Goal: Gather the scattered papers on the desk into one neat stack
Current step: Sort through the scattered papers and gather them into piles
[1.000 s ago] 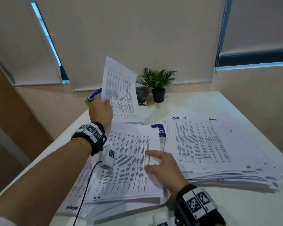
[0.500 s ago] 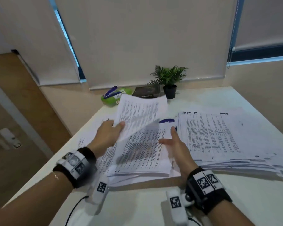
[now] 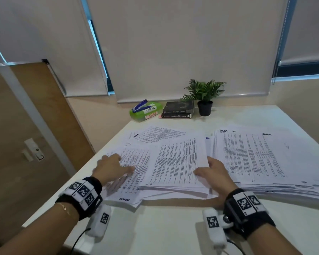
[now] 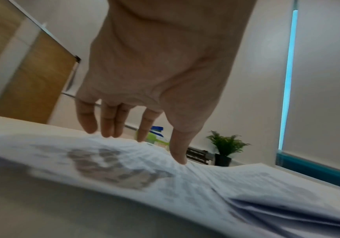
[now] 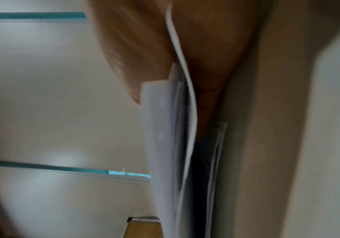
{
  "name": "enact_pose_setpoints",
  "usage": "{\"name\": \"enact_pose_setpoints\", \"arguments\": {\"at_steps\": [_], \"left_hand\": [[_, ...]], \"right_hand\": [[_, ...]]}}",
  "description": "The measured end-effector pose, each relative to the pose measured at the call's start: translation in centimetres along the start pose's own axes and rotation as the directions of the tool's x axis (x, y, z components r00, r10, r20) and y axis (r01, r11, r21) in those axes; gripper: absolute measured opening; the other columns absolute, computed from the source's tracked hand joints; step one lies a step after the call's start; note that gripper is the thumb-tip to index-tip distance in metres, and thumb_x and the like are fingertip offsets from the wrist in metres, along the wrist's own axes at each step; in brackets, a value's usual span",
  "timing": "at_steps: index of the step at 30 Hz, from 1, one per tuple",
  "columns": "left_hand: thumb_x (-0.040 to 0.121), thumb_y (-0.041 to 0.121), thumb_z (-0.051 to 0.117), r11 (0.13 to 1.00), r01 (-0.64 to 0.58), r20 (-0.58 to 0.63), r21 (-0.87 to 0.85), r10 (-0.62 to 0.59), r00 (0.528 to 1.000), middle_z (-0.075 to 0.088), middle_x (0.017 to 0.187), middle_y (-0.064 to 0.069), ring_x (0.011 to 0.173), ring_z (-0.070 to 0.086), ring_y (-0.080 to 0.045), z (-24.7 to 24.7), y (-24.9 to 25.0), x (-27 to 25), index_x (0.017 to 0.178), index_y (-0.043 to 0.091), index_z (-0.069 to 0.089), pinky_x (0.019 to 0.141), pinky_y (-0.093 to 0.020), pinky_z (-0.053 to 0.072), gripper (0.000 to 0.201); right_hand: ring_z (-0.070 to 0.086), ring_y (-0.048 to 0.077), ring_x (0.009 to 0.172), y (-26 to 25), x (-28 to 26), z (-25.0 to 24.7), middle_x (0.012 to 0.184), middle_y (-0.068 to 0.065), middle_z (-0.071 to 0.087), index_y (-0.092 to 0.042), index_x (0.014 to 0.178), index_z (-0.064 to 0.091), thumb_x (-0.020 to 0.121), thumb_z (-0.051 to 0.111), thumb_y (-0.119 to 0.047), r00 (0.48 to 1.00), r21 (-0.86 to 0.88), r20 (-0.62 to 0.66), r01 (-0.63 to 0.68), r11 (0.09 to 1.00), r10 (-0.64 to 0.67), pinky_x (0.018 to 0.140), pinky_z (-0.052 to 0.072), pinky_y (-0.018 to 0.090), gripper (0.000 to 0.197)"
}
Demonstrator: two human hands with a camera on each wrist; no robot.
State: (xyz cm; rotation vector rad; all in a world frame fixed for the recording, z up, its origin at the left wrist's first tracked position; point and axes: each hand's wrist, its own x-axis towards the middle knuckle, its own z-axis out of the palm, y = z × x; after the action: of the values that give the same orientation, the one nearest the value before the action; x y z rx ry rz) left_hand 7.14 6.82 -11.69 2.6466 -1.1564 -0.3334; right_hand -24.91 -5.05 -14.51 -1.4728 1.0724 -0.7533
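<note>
Left hand (image 3: 112, 167), fingers spread, presses flat on loose white printed sheets (image 3: 134, 162); right hand (image 3: 213, 173) grips the adjacent white paper bundle's (image 3: 177, 162) edge on the white bench (image 3: 164, 227).

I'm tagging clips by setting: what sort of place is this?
Probably an office or study: a white desk covered in printed papers, a stapler, stacked books, and roller blinds behind.

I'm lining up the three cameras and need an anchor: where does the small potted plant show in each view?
Head view: the potted plant stands at the far edge of the desk, right of the stacked books.
Left wrist view: the potted plant is low and right of centre, beyond the left hand.
Right wrist view: not in it.
Shared landmark: the books just left of the plant, in the head and left wrist views.
</note>
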Motion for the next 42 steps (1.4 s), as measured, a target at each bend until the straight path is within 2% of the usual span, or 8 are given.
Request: {"name": "enact_pose_setpoints", "arguments": {"at_steps": [4, 8, 13, 21, 29, 35, 38, 42], "left_hand": [[0.035, 0.106, 0.065, 0.974, 0.199, 0.030, 0.111, -0.203, 0.979, 0.054, 0.145, -0.023, 0.136, 0.047, -0.042, 0.2, -3.9, 1.4, 0.145, 0.007, 0.043, 0.107, -0.053, 0.047, 0.149], [0.045, 0.072, 0.097, 0.953, 0.184, -0.016, -0.239, -0.193, 0.981, 0.064, 0.080, -0.007, 0.073, 0.060, -0.025, 1.1, -5.3, 1.0, 0.099, 0.003, 0.063, 0.061, -0.033, 0.045, 0.093], [0.068, 0.043, 0.095, 0.965, 0.113, -0.122, -0.235, -0.145, 0.982, 0.076, 0.116, -0.013, 0.102, 0.072, -0.034, -0.1, -4.9, 1.0, 0.129, 0.004, 0.068, 0.084, -0.039, 0.060, 0.077], [0.105, 0.028, 0.066, 0.811, -0.177, -0.391, -0.557, -0.068, 0.918, 0.071, 0.078, -0.011, 0.063, 0.065, -0.029, -2.5, -1.7, -1.2, 0.103, 0.004, 0.070, 0.055, -0.030, 0.047, 0.024], [0.103, 0.032, 0.069, 0.483, -0.316, -0.360, -0.817, 0.000, 0.933, 0.077, 0.110, -0.003, 0.102, 0.074, -0.027, -2.4, 4.0, -2.5, 0.128, 0.010, 0.071, 0.096, -0.046, 0.058, 0.033], [0.100, 0.031, 0.073, 0.329, -0.294, -0.283, -0.897, 0.080, 0.956, 0.081, 0.106, -0.001, 0.094, 0.079, -0.022, -1.7, 8.3, -4.1, 0.117, 0.016, 0.070, 0.085, -0.042, 0.063, 0.022], [0.100, 0.034, 0.073, 0.351, -0.294, -0.267, -0.889, 0.125, 0.956, 0.081, 0.108, 0.000, 0.095, 0.080, -0.023, -0.9, 10.0, -5.1, 0.120, 0.014, 0.067, 0.077, -0.038, 0.063, 0.029], [0.100, 0.043, 0.071, 0.528, -0.275, -0.202, -0.804, 0.193, 0.960, 0.075, 0.114, 0.002, 0.098, 0.076, -0.020, 0.9, 11.4, -5.9, 0.122, 0.016, 0.059, 0.075, -0.035, 0.061, 0.037]], "right_hand": [[0.054, 0.024, 0.077, -1.5, -0.5, 0.1, 0.091, 0.013, 0.062, 0.009, 0.105, 0.059, 0.087, 0.058, 0.000, 0.998, 0.058, -0.059, 0.023, 0.998, -0.020, 0.067, 0.040, 0.031, 0.020], [0.057, 0.024, 0.083, -3.2, -1.1, -0.5, 0.105, 0.020, 0.069, 0.006, 0.108, 0.061, 0.087, 0.054, 0.001, 0.989, 0.118, -0.120, 0.096, 0.988, -0.081, 0.072, 0.044, 0.035, 0.022], [0.068, 0.012, 0.092, -5.3, -1.4, -3.4, 0.109, -0.006, 0.073, -0.015, 0.118, 0.065, 0.093, 0.054, 0.006, 0.973, 0.140, -0.157, 0.190, 0.972, -0.168, 0.065, 0.051, 0.019, 0.035], [0.057, 0.030, 0.132, -3.0, 0.9, -13.3, 0.145, 0.004, 0.055, -0.022, 0.147, 0.054, 0.094, 0.061, 0.008, 0.953, -0.054, -0.278, 0.105, 0.993, -0.116, 0.059, 0.056, 0.026, 0.062], [0.059, 0.034, 0.121, 0.1, 1.8, -18.3, 0.135, 0.023, 0.064, 0.003, 0.122, 0.070, 0.088, 0.065, 0.009, 0.936, -0.408, -0.339, -0.236, 0.882, 0.093, 0.100, 0.049, 0.036, 0.035], [0.039, 0.040, 0.142, -2.0, 0.3, -17.2, 0.151, 0.022, 0.045, -0.017, 0.147, 0.054, 0.091, 0.073, -0.041, 0.913, -0.629, -0.399, -0.208, 0.749, -0.081, 0.116, 0.038, 0.049, 0.064], [0.059, 0.026, 0.127, -4.3, -1.6, -13.2, 0.142, 0.010, 0.060, -0.017, 0.143, 0.058, 0.093, 0.064, -0.059, 0.953, -0.327, -0.235, 0.106, 0.939, -0.189, 0.109, 0.048, 0.046, 0.066], [0.071, 0.037, 0.113, -5.7, -2.2, -7.1, 0.123, 0.013, 0.074, -0.025, 0.133, 0.063, 0.087, 0.065, -0.069, 0.983, 0.279, 0.177, -0.093, 0.956, 0.044, 0.094, 0.059, 0.047, 0.064]]}}
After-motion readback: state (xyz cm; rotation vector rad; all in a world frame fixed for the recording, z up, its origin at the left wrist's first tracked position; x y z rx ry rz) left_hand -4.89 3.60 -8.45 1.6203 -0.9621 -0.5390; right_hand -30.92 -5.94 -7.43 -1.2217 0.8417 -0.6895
